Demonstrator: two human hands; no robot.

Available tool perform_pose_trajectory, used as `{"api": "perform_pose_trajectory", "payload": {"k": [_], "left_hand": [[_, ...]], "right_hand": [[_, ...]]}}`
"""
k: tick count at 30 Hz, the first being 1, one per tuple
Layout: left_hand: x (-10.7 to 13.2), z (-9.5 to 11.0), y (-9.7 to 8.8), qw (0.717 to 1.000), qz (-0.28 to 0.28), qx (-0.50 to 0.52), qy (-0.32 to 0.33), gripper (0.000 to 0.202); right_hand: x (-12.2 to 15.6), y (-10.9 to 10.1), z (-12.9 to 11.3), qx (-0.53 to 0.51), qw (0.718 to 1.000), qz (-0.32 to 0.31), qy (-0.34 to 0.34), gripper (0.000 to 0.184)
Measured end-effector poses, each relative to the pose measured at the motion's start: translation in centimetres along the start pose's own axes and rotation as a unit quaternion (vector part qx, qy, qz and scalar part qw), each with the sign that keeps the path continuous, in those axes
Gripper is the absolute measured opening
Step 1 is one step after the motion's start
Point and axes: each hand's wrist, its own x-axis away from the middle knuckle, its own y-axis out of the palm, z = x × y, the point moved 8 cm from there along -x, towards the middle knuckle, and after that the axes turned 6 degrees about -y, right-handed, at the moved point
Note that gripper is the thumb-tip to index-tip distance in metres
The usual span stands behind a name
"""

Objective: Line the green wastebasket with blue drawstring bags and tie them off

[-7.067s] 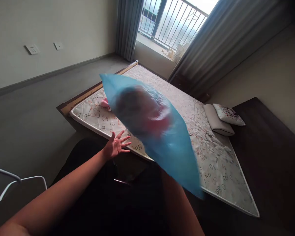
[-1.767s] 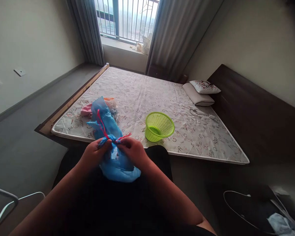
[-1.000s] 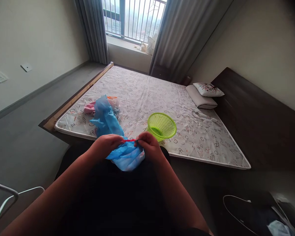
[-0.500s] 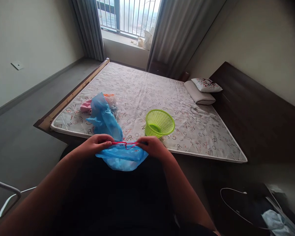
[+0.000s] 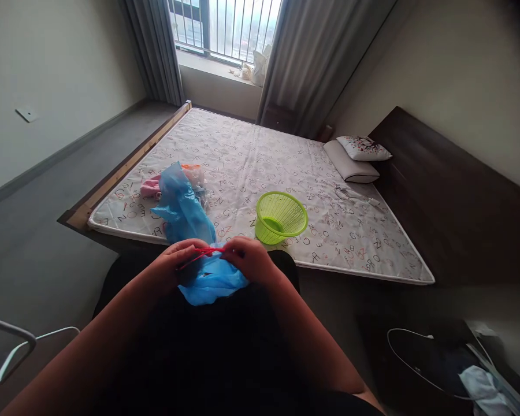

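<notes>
Blue bag [image 5: 210,282] is held at lower centre; its red string [image 5: 198,253] is pinched between left hand [image 5: 175,267] and right hand [image 5: 251,261], stretched across the frame.

Left hand [image 5: 177,264]: I could not see its fingertips; they curled under against the blue bag [image 5: 210,280].
Right hand [image 5: 250,261]: its fingertips were tucked out of my sight where the red drawstring [image 5: 198,253] ended.
Bag contents: I could not make them out.
Pink cloth [image 5: 149,187]: partly covered by the second blue bag [image 5: 179,202].
White rack [image 5: 15,333]: cut by the left edge.
Windowsill bundle [image 5: 253,70]: too small for me to tell.
Pale cloth [image 5: 476,384]: cut off at the bottom edge.
</notes>
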Motion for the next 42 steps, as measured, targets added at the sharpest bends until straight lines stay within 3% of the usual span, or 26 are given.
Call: {"api": "perform_pose_trajectory", "payload": {"k": [2, 4, 9, 11, 13, 16, 18, 20, 22, 25, 27, 29, 31, 34, 36, 39, 42], "left_hand": [[0.1, 0.2, -0.6, 1.000, -0.004, -0.007, -0.011, 0.048], [0.0, -0.1, -1.2, 0.999, -0.012, -0.037, -0.033, 0.046], [-0.5, -1.6, -1.7, 0.997, -0.035, -0.023, -0.061, 0.039], [-0.5, -2.1, -1.5, 0.997, -0.047, 0.016, -0.066, 0.041], [-0.5, -2.6, -1.1, 0.994, -0.062, 0.040, -0.081, 0.048], [-0.9, -3.3, -0.7, 0.991, -0.080, 0.039, -0.102, 0.059], [-1.6, -3.5, -0.9, 0.993, -0.076, 0.008, -0.094, 0.055], [-2.4, -3.3, -1.6, 0.996, -0.053, -0.040, -0.065, 0.048], [-2.9, -2.6, -2.3, 0.997, -0.025, -0.075, -0.023, 0.043], [-2.7, -0.7, -2.9, 0.997, 0.005, -0.025, 0.068, 0.040], [-2.0, 0.8, -2.9, 0.990, 0.005, 0.059, 0.126, 0.041], [-1.3, 1.6, -2.3, 0.982, -0.016, 0.122, 0.144, 0.043], [-0.8, 1.8, -1.5, 0.980, -0.040, 0.146, 0.133, 0.047], [-0.8, 1.1, -0.9, 0.989, -0.045, 0.109, 0.090, 0.043], [-1.0, 0.0, -0.7, 0.997, -0.052, 0.032, 0.041, 0.034], [-1.1, -1.8, -0.8, 0.995, -0.085, -0.043, -0.022, 0.033], [-1.1, -1.4, -1.8, 0.994, -0.098, 0.041, 0.017, 0.025]], "right_hand": [[0.2, -1.7, 0.7, -0.021, 0.998, 0.044, 0.041, 0.022], [0.3, -3.0, 1.1, -0.041, 0.996, 0.047, 0.061, 0.028], [0.2, -3.9, 0.3, -0.083, 0.995, 0.045, 0.007, 0.024], [0.2, -4.1, 0.4, -0.092, 0.990, 0.107, -0.005, 0.023], [0.6, -4.7, 1.0, -0.094, 0.971, 0.222, -0.003, 0.024], [1.9, -5.2, 3.0, -0.144, 0.911, 0.385, 0.036, 0.031], [2.0, -4.6, 4.5, -0.214, 0.883, 0.410, 0.082, 0.038], [1.4, -3.5, 5.2, -0.286, 0.881, 0.357, 0.123, 0.046], [0.6, -2.2, 4.9, -0.340, 0.893, 0.253, 0.151, 0.051], [0.6, -0.8, 3.5, -0.385, 0.902, 0.109, 0.161, 0.050], [0.9, 0.4, 2.3, -0.372, 0.914, -0.023, 0.161, 0.047], [1.7, 1.8, 1.6, -0.303, 0.924, -0.169, 0.161, 0.046], [1.9, 1.9, 1.9, -0.222, 0.942, -0.198, 0.156, 0.042], [0.9, -0.3, 2.5, -0.177, 0.975, -0.042, 0.126, 0.035], [0.7, -1.9, 2.6, -0.197, 0.973, 0.079, 0.095, 0.034], [1.1, -4.3, 3.1, -0.299, 0.920, 0.246, 0.059, 0.031], [1.6, -5.8, 4.3, -0.413, 0.852, 0.315, 0.071, 0.029]]}}
